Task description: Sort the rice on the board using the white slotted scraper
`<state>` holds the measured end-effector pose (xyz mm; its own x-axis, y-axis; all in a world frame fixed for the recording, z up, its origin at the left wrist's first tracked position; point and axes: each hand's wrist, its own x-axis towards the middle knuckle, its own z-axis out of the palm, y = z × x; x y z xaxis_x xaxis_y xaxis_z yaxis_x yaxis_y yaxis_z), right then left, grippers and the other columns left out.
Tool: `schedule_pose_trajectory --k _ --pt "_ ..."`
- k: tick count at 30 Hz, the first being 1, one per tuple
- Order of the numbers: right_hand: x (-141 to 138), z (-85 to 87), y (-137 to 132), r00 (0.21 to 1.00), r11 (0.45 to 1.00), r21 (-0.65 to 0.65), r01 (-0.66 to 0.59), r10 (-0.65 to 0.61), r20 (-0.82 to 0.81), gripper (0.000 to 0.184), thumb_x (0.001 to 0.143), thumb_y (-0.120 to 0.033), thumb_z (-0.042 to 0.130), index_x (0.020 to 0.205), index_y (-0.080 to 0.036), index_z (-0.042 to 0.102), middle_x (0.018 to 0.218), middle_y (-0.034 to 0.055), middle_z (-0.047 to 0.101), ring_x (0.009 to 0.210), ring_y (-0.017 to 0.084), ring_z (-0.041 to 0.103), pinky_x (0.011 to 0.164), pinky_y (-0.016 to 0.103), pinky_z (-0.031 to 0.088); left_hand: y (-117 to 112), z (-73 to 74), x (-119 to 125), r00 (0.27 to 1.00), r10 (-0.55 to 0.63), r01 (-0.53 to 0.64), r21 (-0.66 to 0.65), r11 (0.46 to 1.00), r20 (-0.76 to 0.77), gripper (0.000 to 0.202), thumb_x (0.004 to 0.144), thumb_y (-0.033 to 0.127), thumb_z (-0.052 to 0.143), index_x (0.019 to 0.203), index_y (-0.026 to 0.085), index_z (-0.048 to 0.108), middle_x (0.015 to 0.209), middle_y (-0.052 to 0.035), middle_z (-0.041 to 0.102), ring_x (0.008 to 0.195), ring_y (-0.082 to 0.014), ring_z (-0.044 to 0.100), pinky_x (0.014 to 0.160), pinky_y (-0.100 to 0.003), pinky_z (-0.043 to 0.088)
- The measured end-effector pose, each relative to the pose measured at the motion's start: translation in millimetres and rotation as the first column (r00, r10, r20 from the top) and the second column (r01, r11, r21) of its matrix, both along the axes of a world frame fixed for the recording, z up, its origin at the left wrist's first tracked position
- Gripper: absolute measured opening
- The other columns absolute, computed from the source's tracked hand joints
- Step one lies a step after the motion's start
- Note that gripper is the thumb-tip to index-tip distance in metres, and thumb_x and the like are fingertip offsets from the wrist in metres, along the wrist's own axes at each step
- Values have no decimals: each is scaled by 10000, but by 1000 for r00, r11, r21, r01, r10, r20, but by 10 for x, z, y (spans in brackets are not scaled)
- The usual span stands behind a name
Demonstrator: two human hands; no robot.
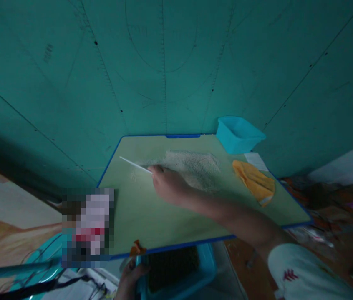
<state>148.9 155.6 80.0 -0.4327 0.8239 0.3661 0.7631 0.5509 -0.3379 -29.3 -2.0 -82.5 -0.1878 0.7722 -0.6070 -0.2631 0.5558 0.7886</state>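
Note:
My right hand point(170, 185) reaches across the tabletop, closed around one end of a thin white stick point(135, 164). The stick points to the left, low over the table or touching it; I cannot tell which. Beside and behind this hand lies a spread heap of small pale grains point(192, 160), with a few scattered to the left of it. Below the table's front edge, my left hand point(131, 275) grips the left rim of a blue plastic bin point(208, 266). Dark, fine contents fill part of that bin; their kind is unclear.
The pale green table point(164, 229) has a blue border and stands against a teal wall point(164, 62). An empty-looking light blue basket point(237, 139) sits at the back right, near a yellow cloth point(254, 181) and white paper point(256, 161). A pixelated patch covers the front left corner.

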Motion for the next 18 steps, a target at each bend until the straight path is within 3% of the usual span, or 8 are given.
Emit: schedule_pose_trajectory --k 4,7,14,18 --pt "278 98 132 928 984 -137 114 -154 -338 244 860 -175 412 1084 -160 510 991 121 684 827 217 641 685 320 486 -33 6 34 999 23 -23 -12 1000 32 227 410 267 690 633 228 667 519 6 652 583 -288 646 506 -373 500" --pt "576 88 187 841 970 -160 181 -237 -487 191 840 -223 438 1015 -188 508 920 97 682 780 218 628 651 327 475 -31 -4 42 999 21 -20 -10 1000 41 214 407 269 701 612 224 661 490 11 624 552 -276 629 497 -369 492" --pt "1103 -119 89 760 924 -203 323 -381 -526 137 792 -253 482 925 -228 498 843 76 665 742 231 613 633 357 457 127 -11 18 1000 -28 28 6 1000 14 194 313 146 725 431 205 583 361 32 532 394 -187 515 440 -327 432" --pt "1303 -126 46 720 903 -213 373 -427 -547 147 784 -284 496 914 -216 503 830 84 660 724 240 618 617 366 457 168 -17 14 999 -43 43 31 999 -1 227 302 128 741 411 214 561 346 54 534 393 -158 483 433 -305 415"
